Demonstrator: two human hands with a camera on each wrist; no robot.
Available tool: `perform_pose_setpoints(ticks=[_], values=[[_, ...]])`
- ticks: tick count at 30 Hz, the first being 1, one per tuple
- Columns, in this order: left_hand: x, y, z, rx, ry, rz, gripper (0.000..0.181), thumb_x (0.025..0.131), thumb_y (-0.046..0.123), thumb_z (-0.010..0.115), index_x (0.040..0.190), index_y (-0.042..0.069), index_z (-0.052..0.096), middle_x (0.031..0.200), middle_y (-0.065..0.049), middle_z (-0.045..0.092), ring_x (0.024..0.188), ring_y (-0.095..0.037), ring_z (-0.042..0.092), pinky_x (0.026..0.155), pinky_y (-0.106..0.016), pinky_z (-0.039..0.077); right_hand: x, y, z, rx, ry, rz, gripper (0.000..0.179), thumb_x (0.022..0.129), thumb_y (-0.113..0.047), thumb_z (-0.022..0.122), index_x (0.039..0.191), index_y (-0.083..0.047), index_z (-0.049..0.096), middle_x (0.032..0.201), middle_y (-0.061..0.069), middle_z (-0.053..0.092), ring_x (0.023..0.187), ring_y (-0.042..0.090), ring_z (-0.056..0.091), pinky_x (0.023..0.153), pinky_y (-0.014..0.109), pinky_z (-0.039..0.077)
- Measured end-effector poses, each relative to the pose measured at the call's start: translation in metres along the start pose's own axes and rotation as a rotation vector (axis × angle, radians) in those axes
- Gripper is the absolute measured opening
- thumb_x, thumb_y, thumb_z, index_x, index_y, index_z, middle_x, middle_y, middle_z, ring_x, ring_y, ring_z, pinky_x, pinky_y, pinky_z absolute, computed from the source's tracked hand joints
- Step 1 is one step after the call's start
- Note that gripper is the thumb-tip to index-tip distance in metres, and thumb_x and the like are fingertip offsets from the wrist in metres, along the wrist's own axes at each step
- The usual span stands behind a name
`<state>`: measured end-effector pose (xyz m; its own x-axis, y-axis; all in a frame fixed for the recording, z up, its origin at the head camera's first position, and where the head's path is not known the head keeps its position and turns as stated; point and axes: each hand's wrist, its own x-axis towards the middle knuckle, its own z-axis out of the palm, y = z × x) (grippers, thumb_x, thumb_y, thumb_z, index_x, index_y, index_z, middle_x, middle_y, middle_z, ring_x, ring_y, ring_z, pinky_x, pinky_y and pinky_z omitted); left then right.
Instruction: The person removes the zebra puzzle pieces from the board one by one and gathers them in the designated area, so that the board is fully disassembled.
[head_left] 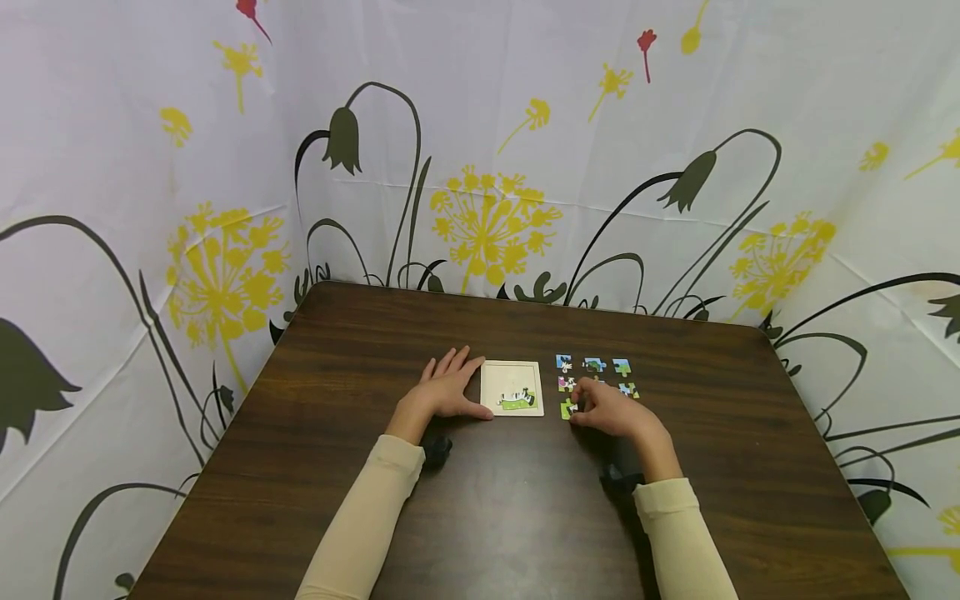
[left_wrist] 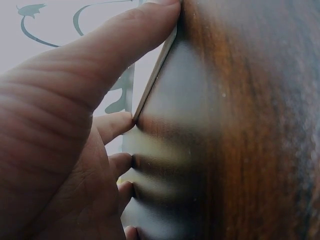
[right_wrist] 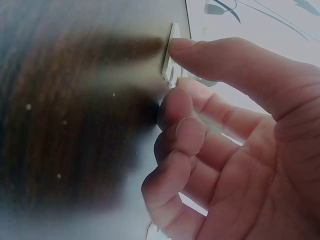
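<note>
Puzzle board [head_left: 512, 387] steadied flat on table [head_left: 345, 333] by left hand [head_left: 450, 390], fingers straight, thumb against edge. Loose piece [head_left: 567, 408], just right of board, pinched by right hand [head_left: 611, 412] for lifting.

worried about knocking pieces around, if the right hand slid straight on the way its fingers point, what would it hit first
Probably the green puzzle piece already at the right hand fingertips; beyond it, the puzzle board.
</note>
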<state>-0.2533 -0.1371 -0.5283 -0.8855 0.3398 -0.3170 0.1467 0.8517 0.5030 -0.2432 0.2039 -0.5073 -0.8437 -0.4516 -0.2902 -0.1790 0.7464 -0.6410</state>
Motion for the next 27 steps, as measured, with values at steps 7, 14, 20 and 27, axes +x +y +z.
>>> perform_pose_setpoints(ticks=[7, 14, 20, 27], values=[[0.006, -0.004, 0.001, 0.014, -0.008, -0.008, 0.119, 0.084, 0.066, 0.083, 0.175, 0.024, 0.020, 0.184, -0.011, 0.001, 0.170, -0.036, -0.006, 0.134, -0.064, -0.007, 0.001, -0.003, -0.005, -0.008, 0.059, -0.035, 0.022, 0.100, -0.016, 0.075, 0.116, -0.006, 0.066, 0.087, 0.005, 0.068, 0.074, 0.017, 0.058, 0.067, 0.033, 0.049], [0.000, -0.001, -0.005, 0.022, -0.003, 0.000, 0.116, 0.085, 0.064, 0.082, 0.175, 0.023, 0.021, 0.183, -0.012, 0.001, 0.170, -0.036, -0.005, 0.134, -0.063, -0.006, 0.008, -0.030, 0.003, -0.040, 0.090, -0.081, 0.022, 0.102, -0.017, 0.073, 0.121, -0.008, 0.068, 0.091, 0.005, 0.068, 0.075, 0.016, 0.059, 0.068, 0.034, 0.051], [-0.005, 0.000, -0.006, 0.010, -0.013, 0.004, 0.117, 0.085, 0.066, 0.082, 0.175, 0.023, 0.020, 0.183, -0.013, 0.001, 0.170, -0.037, -0.004, 0.134, -0.064, -0.004, 0.022, -0.061, 0.017, -0.149, 0.120, -0.148, 0.029, 0.102, -0.017, 0.071, 0.129, -0.006, 0.071, 0.113, 0.008, 0.073, 0.095, 0.022, 0.067, 0.087, 0.045, 0.058], [0.001, -0.004, -0.001, 0.006, -0.021, 0.008, 0.116, 0.087, 0.065, 0.081, 0.175, 0.025, 0.018, 0.184, -0.011, -0.001, 0.170, -0.036, -0.006, 0.134, -0.064, -0.006, 0.042, -0.081, 0.030, -0.212, 0.103, -0.201, 0.028, 0.101, -0.015, 0.073, 0.128, -0.007, 0.073, 0.117, 0.010, 0.074, 0.102, 0.024, 0.069, 0.093, 0.047, 0.058]])
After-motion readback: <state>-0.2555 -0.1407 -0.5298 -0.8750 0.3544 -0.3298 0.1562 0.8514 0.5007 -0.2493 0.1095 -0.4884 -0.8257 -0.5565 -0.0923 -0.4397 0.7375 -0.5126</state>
